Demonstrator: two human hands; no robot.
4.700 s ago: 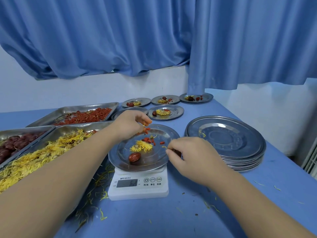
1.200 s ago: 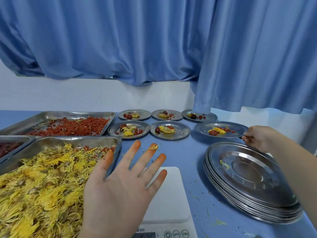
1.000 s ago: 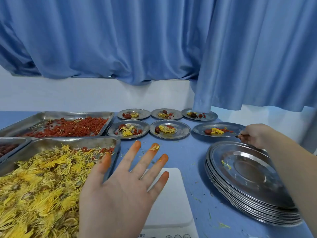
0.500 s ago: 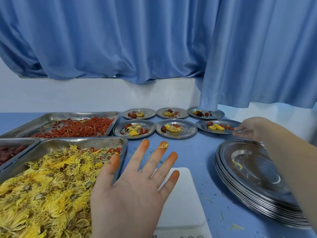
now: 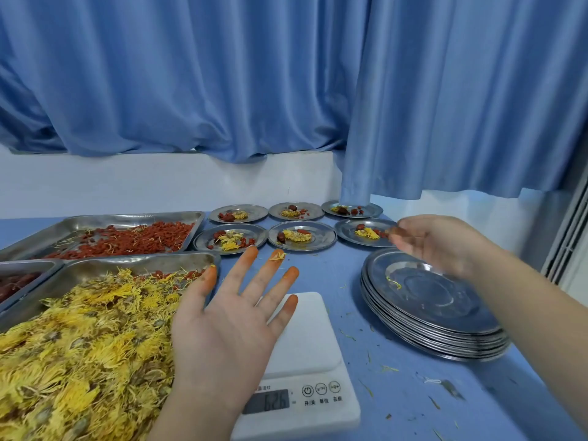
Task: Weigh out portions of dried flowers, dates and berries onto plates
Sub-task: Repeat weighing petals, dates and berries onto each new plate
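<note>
My left hand [image 5: 235, 313] hovers palm up with fingers spread over the bare white scale [image 5: 311, 338]; its fingertips are stained orange and a yellow petal sticks to one. My right hand [image 5: 436, 240] is blurred, fingers relaxed and holding nothing, above the far edge of the stack of empty plates [image 5: 413, 329]. Just left of it sits a filled plate [image 5: 350, 232] with flowers, a date and berries. Yellow dried flowers [image 5: 79, 345] fill the near tray, red berries [image 5: 127, 240] the one behind it, and dates [image 5: 12, 281] a tray at the far left.
Several more filled plates stand in two rows at the back, among them one [image 5: 300, 238] in the near row and one [image 5: 238, 214] in the far row. Blue curtains [image 5: 286, 90] hang behind the table. Petal scraps litter the blue tabletop [image 5: 413, 393].
The plate weighed earlier now sits at the right end of the near row. My right hand has let go of it and drawn back over the stack. My left hand stays spread.
</note>
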